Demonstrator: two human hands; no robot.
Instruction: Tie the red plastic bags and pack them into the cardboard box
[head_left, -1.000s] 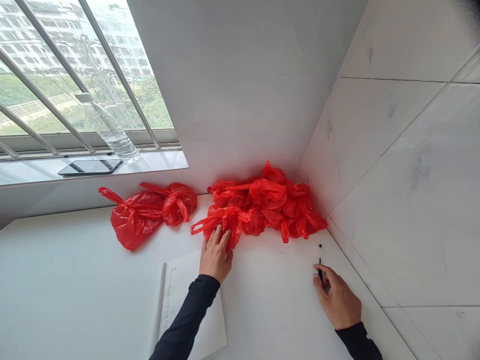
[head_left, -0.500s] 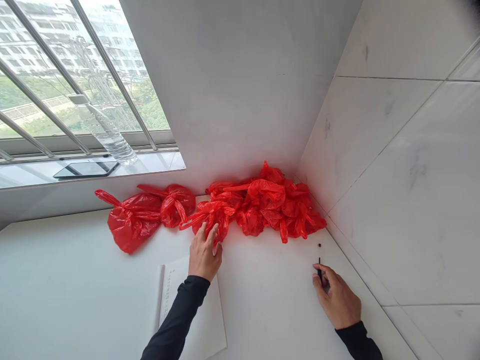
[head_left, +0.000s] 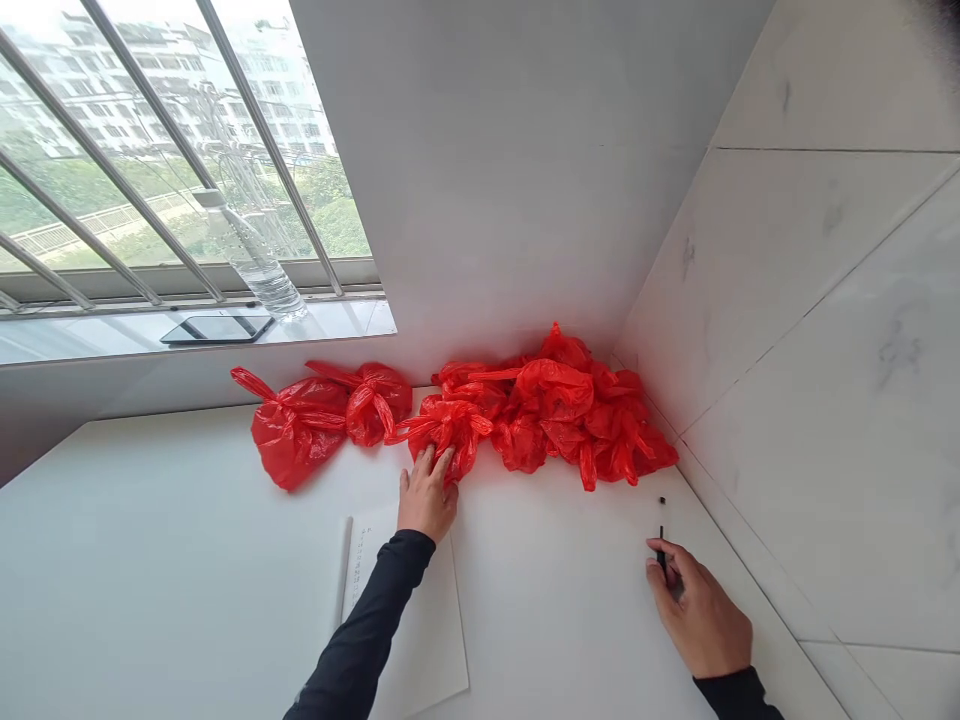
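My left hand (head_left: 429, 495) reaches over an open notebook (head_left: 424, 640), fingers apart, its fingertips on the front of a knotted red plastic bag (head_left: 448, 425). I see no grip closed around that bag. In my right hand (head_left: 701, 610), thumb and fingers are closed on a slim black pen (head_left: 661, 552) that points away from me. Just beyond the pen's dark end is a small black piece (head_left: 661, 500); whether it joins the pen I cannot tell. Handwritten marks run down the notebook's left side, and my left forearm covers part of the page.
More tied red bags (head_left: 559, 390) are heaped in the corner against the tiled wall (head_left: 810, 400). Two others (head_left: 296, 430) lie to the left. A water bottle (head_left: 262, 265) and a phone (head_left: 217, 330) rest on the sill by the barred window. Everything else stands on a white table (head_left: 187, 560).
The view has shifted, so the scene sits farther right. My left hand has come down from just in front of the red bag onto it. The right hand still holds the pen.
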